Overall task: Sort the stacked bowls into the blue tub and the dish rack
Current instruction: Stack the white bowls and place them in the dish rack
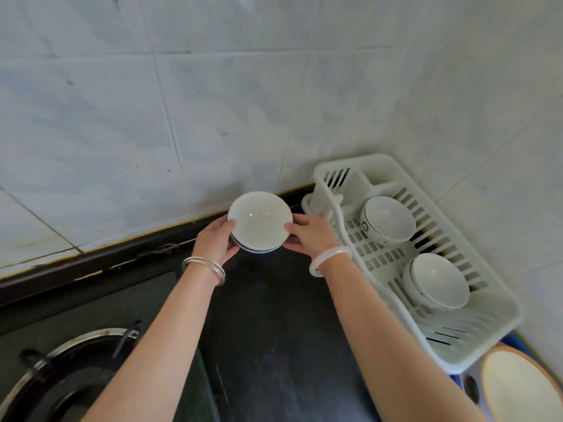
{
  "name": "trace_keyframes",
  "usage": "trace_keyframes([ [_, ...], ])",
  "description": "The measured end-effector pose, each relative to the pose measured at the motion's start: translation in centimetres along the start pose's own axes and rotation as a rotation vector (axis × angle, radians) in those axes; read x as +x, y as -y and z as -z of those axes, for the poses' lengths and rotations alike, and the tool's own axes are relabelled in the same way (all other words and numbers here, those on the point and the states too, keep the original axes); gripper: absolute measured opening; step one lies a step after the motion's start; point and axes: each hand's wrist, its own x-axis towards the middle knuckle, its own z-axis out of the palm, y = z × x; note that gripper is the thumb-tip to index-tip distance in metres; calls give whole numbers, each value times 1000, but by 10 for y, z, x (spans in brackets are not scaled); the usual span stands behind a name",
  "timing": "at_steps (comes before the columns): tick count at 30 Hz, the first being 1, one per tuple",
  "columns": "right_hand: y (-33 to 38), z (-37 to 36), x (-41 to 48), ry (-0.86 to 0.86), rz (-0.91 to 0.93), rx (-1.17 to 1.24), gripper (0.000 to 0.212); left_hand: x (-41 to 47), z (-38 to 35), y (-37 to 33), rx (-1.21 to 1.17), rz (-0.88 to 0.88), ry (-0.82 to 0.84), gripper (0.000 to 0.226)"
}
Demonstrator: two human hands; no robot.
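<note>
On the right side of the bench [274, 315], the white dish rack [370, 159] already has bowls in it. One bowl with a dark pattern [388, 217] sits near the back, and a plain white bowl [438, 280] sits nearer to you. The blue tub [515, 339] peeks out from under the rack's near end. A round dish with an orange rim [518, 388] lies at it, but most of the tub is out of view, so you cannot tell what else is inside.

The stack of bowls [259, 220] is close to the wall, just left of the rack. Your left hand [214, 239] grips its left side and your right hand [310, 236] grips its right side, with your thumbs on the top rim. I can't tell if the stack rests on the bench or is lifted a little. I think the job is partly done: some bowls are put away, and this whole stack is left to split up.

For room, the tiled wall [213, 102] is right behind the stack and turns a corner behind the rack. That shuts off the back and the far right. The dark bench in front of the stack is open. The stove ring [70, 376] sits low on your left, well apart. The rack's near rim is just beside your right wrist, so lift bowls over it and don't bump it.
</note>
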Motion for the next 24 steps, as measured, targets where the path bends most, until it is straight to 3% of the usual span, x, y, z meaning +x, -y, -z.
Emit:
trace_keyframes([
  [7,33,96,-43,-198,55,35,34,-44,-87,-21,49,-34,267,14],
  [10,32,134,-61,-264,42,87,24,-54,-125,-14,110,2,377,23],
  [15,6,178,-73,-417,-51,184,33,-55,-177,8,305,86,482,36],
  [24,-58,192,-54,-498,-222,449,37,-28,-215,28,724,175,684,39],
])
